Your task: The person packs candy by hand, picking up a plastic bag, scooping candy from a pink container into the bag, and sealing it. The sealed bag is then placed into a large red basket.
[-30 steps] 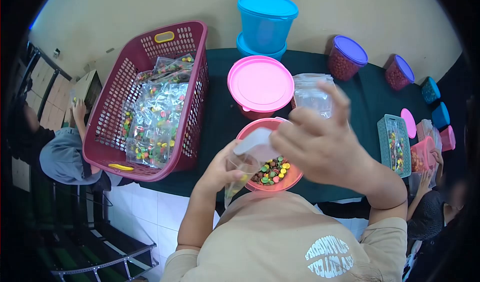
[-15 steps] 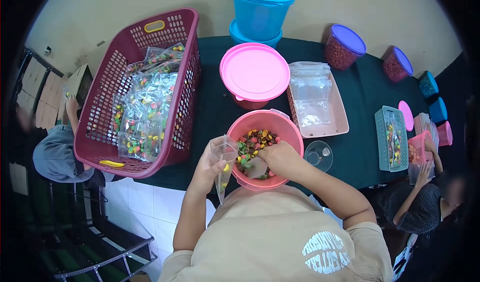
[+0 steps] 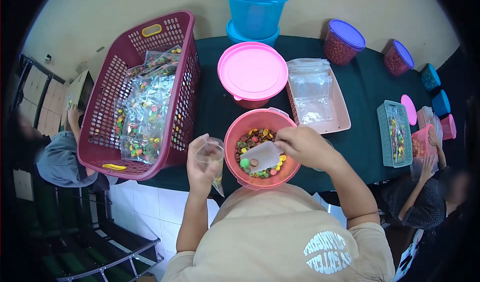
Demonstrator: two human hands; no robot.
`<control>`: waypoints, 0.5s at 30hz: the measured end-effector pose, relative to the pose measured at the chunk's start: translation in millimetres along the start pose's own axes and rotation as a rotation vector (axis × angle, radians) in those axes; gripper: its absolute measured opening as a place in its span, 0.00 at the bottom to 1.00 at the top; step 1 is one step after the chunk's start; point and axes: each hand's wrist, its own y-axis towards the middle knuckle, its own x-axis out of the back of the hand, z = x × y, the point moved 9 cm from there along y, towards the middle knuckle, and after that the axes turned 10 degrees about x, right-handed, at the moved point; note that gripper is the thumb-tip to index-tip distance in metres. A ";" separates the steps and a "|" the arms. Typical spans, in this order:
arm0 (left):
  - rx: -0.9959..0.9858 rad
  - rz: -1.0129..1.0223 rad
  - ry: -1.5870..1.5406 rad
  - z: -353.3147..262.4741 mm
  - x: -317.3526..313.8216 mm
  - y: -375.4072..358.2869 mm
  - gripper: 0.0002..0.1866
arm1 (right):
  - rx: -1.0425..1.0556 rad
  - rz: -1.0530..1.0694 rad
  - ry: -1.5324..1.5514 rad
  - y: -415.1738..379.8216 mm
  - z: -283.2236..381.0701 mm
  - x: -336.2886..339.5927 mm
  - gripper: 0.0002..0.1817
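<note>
In front of my body stands a pink tub [image 3: 235, 169] with a heap of colourful button candies [image 3: 255, 138] in it. My right hand [image 3: 302, 144] grips the handle of a translucent scoop [image 3: 264, 157], held over the candies. A green and a brown candy show at the scoop's front end. At the tub's left side, my left hand [image 3: 199, 169] holds a clear plastic bag [image 3: 216, 164] upright with its mouth spread open. Some candies lie low in the bag, partly hidden by my fingers.
A maroon basket [image 3: 186, 107] of filled bags stands left. Behind the tub is a pink-lidded container [image 3: 252, 71]; right of it, a tray [image 3: 341, 109] holds clear bags. Blue containers [image 3: 256, 12] and purple-lidded jars [image 3: 345, 42] stand at the back. People [image 3: 415, 197] sit at both sides.
My right hand has lifted the scoop out of the candies and drawn back to the right. My left hand with the bag has shifted slightly left.
</note>
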 end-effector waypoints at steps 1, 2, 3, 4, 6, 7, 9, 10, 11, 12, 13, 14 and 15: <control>-0.059 -0.033 0.179 -5.9 -0.5 -2.0 0.42 | -0.001 -0.005 0.001 0.7 3.9 8.2 0.09; -0.135 -0.064 0.339 -12.3 -0.9 -4.2 0.40 | 0.020 -0.032 -0.064 2.5 11.1 21.2 0.09; -0.138 -0.059 0.342 -15.9 -4.7 -4.5 0.40 | 0.042 -0.060 -0.131 2.7 18.2 31.4 0.09; -0.174 -0.072 0.482 -24.7 -13.5 -6.4 0.38 | 0.066 -0.103 -0.195 2.0 24.5 39.8 0.07; -0.238 -0.047 0.792 -30.0 -27.0 -7.6 0.37 | 0.120 -0.158 -0.282 3.4 41.1 49.6 0.06; -0.241 -0.042 0.795 -30.8 -30.6 -6.6 0.37 | 0.173 -0.208 -0.368 3.9 52.1 53.4 0.05; -0.261 0.016 0.835 -31.7 -49.9 -7.1 0.36 | 0.226 -0.206 -0.448 6.4 65.2 47.4 0.05; -0.162 0.028 0.761 -26.8 -51.8 -6.7 0.36 | 0.282 -0.198 -0.529 7.3 74.6 42.6 0.04; -0.163 0.032 0.765 -30.1 -56.7 -7.2 0.36 | 0.280 -0.202 -0.528 8.4 78.0 40.8 0.04; -0.143 0.089 0.757 -30.6 -64.5 -7.3 0.37 | 0.360 -0.166 -0.580 8.9 87.9 33.4 0.05; -0.123 0.146 0.749 -29.0 -71.0 -7.6 0.37 | 0.439 -0.129 -0.632 8.4 98.0 25.8 0.06; -0.003 0.195 0.581 -19.8 -70.6 -6.4 0.37 | 0.474 -0.104 -0.729 8.1 106.5 20.3 0.06; -0.005 0.197 0.583 -20.2 -68.8 -5.2 0.37 | 0.474 -0.108 -0.729 7.9 107.8 22.3 0.06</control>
